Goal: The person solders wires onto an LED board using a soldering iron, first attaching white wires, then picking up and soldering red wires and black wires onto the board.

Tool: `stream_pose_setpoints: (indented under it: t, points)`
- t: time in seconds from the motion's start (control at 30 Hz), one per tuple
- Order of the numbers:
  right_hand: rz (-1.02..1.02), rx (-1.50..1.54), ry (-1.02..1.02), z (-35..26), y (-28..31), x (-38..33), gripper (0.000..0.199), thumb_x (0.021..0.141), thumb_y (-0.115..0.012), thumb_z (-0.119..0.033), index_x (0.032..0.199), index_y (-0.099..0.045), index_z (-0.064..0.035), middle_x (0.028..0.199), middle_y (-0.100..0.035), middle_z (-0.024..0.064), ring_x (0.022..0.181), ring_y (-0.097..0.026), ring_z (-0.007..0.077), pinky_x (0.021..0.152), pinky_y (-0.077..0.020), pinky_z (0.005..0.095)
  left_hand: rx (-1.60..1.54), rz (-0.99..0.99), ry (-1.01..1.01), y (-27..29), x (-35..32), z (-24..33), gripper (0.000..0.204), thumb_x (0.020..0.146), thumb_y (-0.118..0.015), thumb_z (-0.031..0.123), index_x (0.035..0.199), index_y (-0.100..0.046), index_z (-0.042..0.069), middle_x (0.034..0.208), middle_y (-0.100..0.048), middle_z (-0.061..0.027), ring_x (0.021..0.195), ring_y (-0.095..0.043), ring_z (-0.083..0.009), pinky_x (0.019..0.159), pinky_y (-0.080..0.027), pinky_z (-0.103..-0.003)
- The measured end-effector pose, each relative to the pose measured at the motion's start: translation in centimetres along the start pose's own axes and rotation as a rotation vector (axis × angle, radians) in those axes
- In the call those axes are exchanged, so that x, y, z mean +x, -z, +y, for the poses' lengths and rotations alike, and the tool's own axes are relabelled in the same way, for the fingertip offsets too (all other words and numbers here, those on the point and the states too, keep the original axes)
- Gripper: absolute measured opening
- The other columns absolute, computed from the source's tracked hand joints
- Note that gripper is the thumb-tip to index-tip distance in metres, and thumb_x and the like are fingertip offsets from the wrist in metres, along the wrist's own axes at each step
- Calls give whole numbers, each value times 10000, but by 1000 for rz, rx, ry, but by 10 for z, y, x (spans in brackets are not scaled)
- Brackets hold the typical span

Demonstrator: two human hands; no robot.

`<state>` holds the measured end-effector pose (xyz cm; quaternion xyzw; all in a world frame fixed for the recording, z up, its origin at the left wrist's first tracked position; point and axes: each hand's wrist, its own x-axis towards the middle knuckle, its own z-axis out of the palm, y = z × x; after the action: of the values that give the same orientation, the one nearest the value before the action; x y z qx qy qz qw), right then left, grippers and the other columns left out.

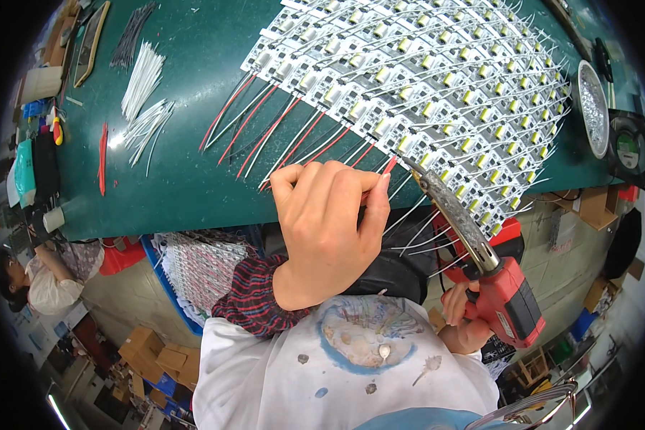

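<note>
My left hand [330, 222] is closed in a pinch, with the end of a red wire [390, 165] showing between thumb and forefinger at the near edge of the circuit board panel [416, 86]. In my right hand [462, 319] is a red and black soldering gun [510, 302]. Its darkened metal tip reaches to the panel's edge, close beside the red wire. The panel is made up of many small white boards with yellowish parts and rows of white wires. Red, white and black wires [254, 125] hang from its near left edge.
On the green table [186, 186] lie bundles of white wires [142, 79], black wires [131, 34] and red wires [103, 159]. A round metal dish [593, 107] and a black reel [628, 148] stand at the right. Below is a blue crate [166, 283] of panels; another person [54, 276] sits far left.
</note>
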<state>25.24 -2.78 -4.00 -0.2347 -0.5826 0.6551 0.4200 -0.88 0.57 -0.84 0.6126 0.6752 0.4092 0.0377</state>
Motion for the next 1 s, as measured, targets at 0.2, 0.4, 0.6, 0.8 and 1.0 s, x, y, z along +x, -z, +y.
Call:
stream_pose_setpoints:
  t: [0.2, 0.4, 0.6, 0.8, 1.0]
  points:
    - [-140, 98, -438, -33, 15, 10, 261, 794, -635, -272, 834, -529, -37, 658, -553, 47, 574, -560, 183, 532, -441, 303, 23, 11, 7, -1, 0, 0, 158, 744, -696, 36, 747, -544, 79, 652, -490, -6, 578, -469, -186, 667, -304, -345]
    - [-257, 45, -140, -10, 16, 5, 454, 796, -620, -360, 1022, -480, 8, 623, -519, 22, 537, -511, 152, 519, -404, 280, 8, -1, 22, 0, 2, 2, 143, 734, -703, 6, 726, -577, 71, 631, -527, -7, 571, -492, -173, 680, -311, -322]
    - [-18, -72, 48, -7, -5, 9, 799, 823, -574, -590, 1252, -383, 56, 501, -452, -27, 404, -422, 95, 428, -330, 239, 19, 15, 17, 0, 1, 1, 147, 734, -705, 10, 716, -573, 71, 628, -521, -10, 569, -490, -176, 676, -310, -322]
    - [-24, -36, 56, -8, -3, 9, 823, 810, -576, -612, 1260, -377, 48, 499, -453, -26, 402, -426, 97, 422, -330, 241, -42, 30, 42, 0, -3, 0, 134, 746, -694, 36, 771, -569, 80, 691, -530, -8, 631, -512, -190, 692, -321, -339]
    - [124, 3, -72, -28, -14, 2, 822, 804, -571, -635, 1250, -389, 31, 502, -469, -19, 392, -426, 96, 408, -326, 231, -84, 40, 20, 10, 0, 11, 138, 723, -706, 43, 772, -584, 86, 794, -568, -20, 725, -526, -216, 761, -331, -361]
